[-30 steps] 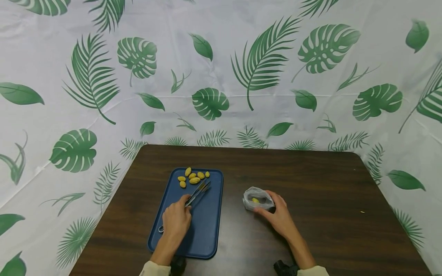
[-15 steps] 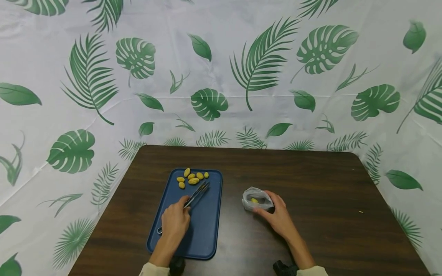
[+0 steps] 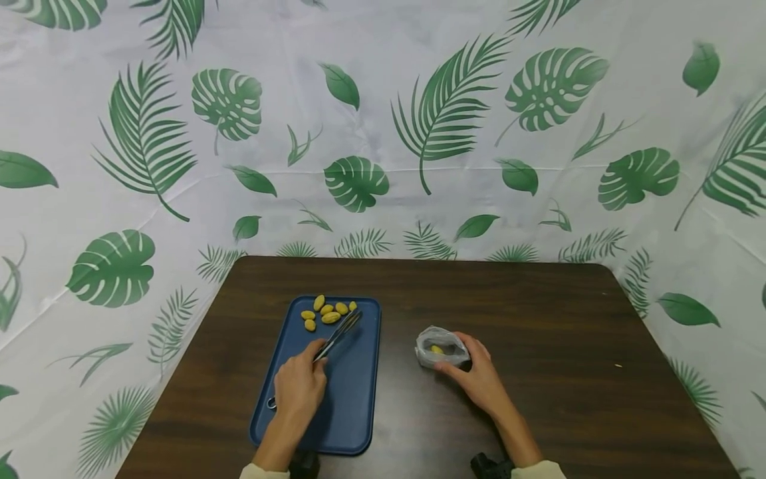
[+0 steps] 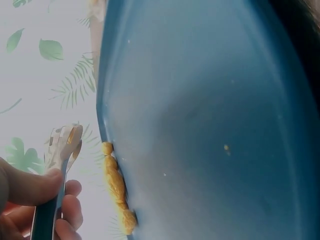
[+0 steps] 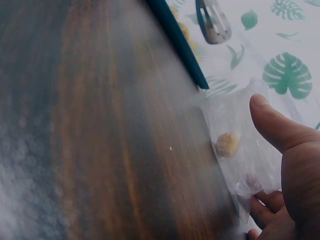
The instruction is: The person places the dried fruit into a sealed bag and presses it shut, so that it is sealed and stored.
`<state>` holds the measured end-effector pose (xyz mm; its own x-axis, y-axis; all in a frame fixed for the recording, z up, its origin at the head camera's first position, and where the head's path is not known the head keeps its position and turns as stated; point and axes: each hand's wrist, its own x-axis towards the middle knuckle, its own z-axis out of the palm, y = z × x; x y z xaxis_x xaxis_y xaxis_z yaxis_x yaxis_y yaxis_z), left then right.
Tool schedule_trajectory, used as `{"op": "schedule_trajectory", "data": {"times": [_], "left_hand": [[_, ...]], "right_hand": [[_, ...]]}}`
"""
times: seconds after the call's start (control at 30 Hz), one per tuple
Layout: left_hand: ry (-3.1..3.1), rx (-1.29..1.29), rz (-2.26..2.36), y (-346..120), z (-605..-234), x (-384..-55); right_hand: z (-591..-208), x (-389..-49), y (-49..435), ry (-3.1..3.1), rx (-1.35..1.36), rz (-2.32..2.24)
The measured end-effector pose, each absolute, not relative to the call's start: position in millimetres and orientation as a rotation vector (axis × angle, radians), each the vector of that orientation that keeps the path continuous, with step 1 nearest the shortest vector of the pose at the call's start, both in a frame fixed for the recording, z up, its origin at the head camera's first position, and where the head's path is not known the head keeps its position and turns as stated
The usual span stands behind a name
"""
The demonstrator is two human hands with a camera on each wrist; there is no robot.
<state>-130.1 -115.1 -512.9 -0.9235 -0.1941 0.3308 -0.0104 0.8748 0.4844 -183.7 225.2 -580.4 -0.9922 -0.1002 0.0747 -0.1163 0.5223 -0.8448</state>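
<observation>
My left hand point(image 3: 300, 386) grips metal tongs point(image 3: 336, 338) over the blue tray point(image 3: 350, 406). Their slotted tips point(image 4: 67, 140) are close together, with a yellowish patch showing between them in the left wrist view. Several small, oval yellow pieces point(image 3: 331, 318) lie grouped at the tray's far end, just beyond the tips. To the right of the tray, my right hand point(image 3: 479, 379) holds a clear plastic bag point(image 5: 247, 120) by its side, thumb at the rim and fingers beneath. The bag's mouth gapes upward, and a yellow piece point(image 5: 227, 144) shows inside it.
The tray lies on the left part of a dark brown wooden table point(image 3: 538, 319). A tiny pale scrap point(image 3: 618, 365) is on the tabletop at right. Behind the table hangs a white cloth point(image 3: 371, 120) printed with green leaves.
The head view has shifted slightly, so everything sits a little further left. Relative to the tray, the tongs' tips have moved slightly toward its far end. My right hand keeps its hold on the bag.
</observation>
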Motion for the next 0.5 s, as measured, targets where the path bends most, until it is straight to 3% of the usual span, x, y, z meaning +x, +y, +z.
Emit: {"op": "schedule_trajectory", "data": {"times": [0.5], "left_hand": [[-2.638, 0.099, -0.802, -106.0, -503.5, -128.1]], "right_hand": [[-580.8, -184.3, 224.5, -2.708, 0.224, 1.497]]}}
